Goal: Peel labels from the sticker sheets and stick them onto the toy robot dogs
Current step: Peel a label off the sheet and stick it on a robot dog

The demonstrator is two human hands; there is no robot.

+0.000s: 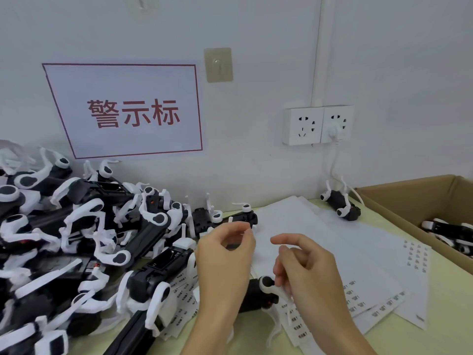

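From the head view, the label [247,230] is a tiny, flimsy, sticky scrap, best held by its very edge. The left hand [225,254] pinches it between thumb and forefinger, above the sticker sheets [320,242] on the bench [435,329]. The right hand [304,267] has its fingers [284,240] loosely curled and seems to steady a light, rigid plastic toy robot dog [258,293] beneath; that grip is partly hidden.

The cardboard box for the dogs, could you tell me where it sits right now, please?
In the head view the cardboard box sits at the far right of the table, just right of the sticker sheets, with toy dogs inside.
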